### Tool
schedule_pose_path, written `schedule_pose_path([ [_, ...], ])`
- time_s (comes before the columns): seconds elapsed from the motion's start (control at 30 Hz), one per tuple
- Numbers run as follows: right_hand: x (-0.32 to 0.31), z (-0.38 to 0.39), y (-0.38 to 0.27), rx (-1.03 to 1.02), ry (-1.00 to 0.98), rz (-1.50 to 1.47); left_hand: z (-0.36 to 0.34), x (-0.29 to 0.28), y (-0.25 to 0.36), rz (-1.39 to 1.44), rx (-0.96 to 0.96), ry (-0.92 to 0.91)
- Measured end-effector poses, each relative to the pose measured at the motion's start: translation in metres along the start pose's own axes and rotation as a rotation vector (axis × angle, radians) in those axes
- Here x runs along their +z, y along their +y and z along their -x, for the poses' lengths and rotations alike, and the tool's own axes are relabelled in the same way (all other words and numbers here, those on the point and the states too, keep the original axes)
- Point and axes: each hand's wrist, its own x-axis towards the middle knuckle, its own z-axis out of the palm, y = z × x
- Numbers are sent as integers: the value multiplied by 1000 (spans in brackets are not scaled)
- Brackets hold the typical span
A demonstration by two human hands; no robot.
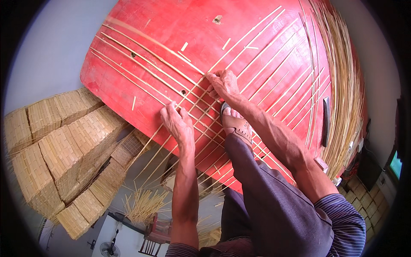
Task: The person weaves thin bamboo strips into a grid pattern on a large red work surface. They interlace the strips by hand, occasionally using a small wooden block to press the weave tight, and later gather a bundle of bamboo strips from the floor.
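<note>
The fingers of the bare right hand (224,84) are bunched close together at the upper corner of an open lattice of thin, pale straw-coloured strips (201,103) — whether they are clamped on a single strip cannot be told, as the fingertips are partly hidden. The fingers of the bare left hand (179,122) are curled, forefinger and thumb tips a little apart, at the lattice's left side, just beside the crossings; any grip there cannot be made out. The lattice lies on a broad, flat red tabletop (158,17), close to its near edge, with long loose ends running toward the left edge, toward the far right, and out over the near edge. A foot in a brown strapped sandal (236,127) rests on the lattice, between the forearms, below dark purple-grey trousers (274,192). Short pale offcuts (184,46) are scattered over the tabletop beyond the hands. Along the right edge lies a thick bundle of long straw-coloured strips (344,85) — a dark, slim curved bar (326,122) sits just beside it. Past the left corner of the tabletop stand stacked woven straw-coloured baskets (64,158), and below the near edge is a loose heap of pale cut strips (145,203).
</note>
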Motion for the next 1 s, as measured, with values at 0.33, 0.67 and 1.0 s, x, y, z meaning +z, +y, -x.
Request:
schedule_pose_path([
  [0.33, 3, -2, 2, -42, 33, 43, 13, 6, -6, 74, 87, 26],
  [0.67, 2, -5, -7, 22, 4, 110, 13, 8, -13, 165, 93, 36],
  [1.0, 2, -1, -9, 32, 29, 80, 14, 9, -11, 178, 73, 29],
])
